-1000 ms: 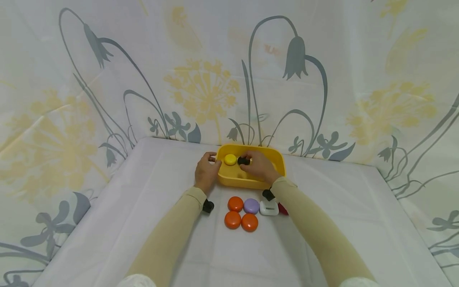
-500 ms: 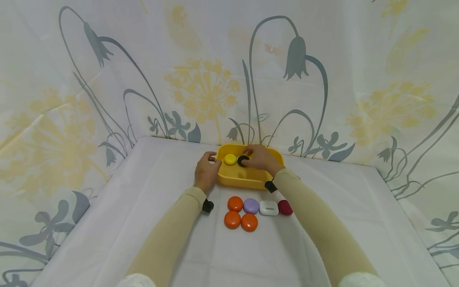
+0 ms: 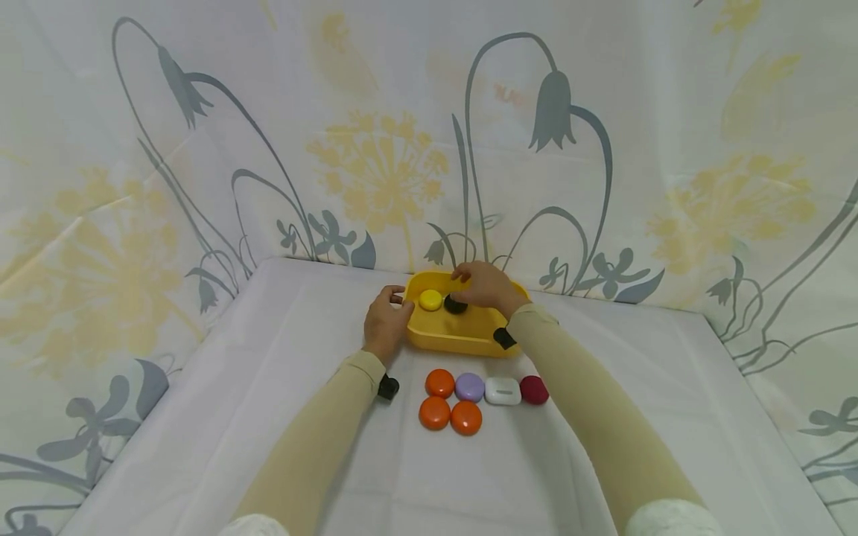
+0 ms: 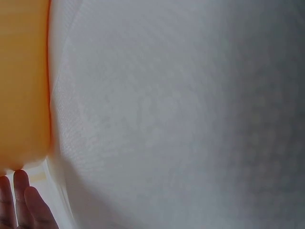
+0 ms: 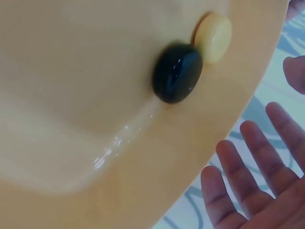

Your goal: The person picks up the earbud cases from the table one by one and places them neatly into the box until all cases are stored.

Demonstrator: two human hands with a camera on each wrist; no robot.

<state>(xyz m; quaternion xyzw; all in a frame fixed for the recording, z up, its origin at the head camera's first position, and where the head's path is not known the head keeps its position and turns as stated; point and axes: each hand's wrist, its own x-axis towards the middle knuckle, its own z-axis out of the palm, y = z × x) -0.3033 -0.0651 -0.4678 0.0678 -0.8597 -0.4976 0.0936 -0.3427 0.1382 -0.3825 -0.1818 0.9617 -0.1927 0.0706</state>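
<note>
A yellow oblong tray [image 3: 436, 321] stands near the back of the table. Inside it, a glossy black disc [image 3: 456, 304] lies against a yellow disc [image 3: 430, 300], both rounded; the right wrist view shows the pair touching. My right hand [image 3: 489, 286] is over the right part of the tray, its fingers [image 5: 228, 164] spread and holding nothing in the right wrist view. At the tray's left end is my left hand [image 3: 387, 324], with fingertips [image 4: 21, 174] touching the outer wall in the left wrist view. That view cuts off its thumb.
In front of the tray are three orange discs [image 3: 466, 418], a lilac disc [image 3: 470, 387], a white rounded-square piece [image 3: 503, 391] with a grey bar, and a dark red disc [image 3: 534, 390]. A flower-patterned cloth [image 3: 395, 171] hangs directly behind the tray.
My right hand has let go of the black disc, which lies on the tray floor by the yellow one, and has risen and shifted slightly right. My left hand stays put.
</note>
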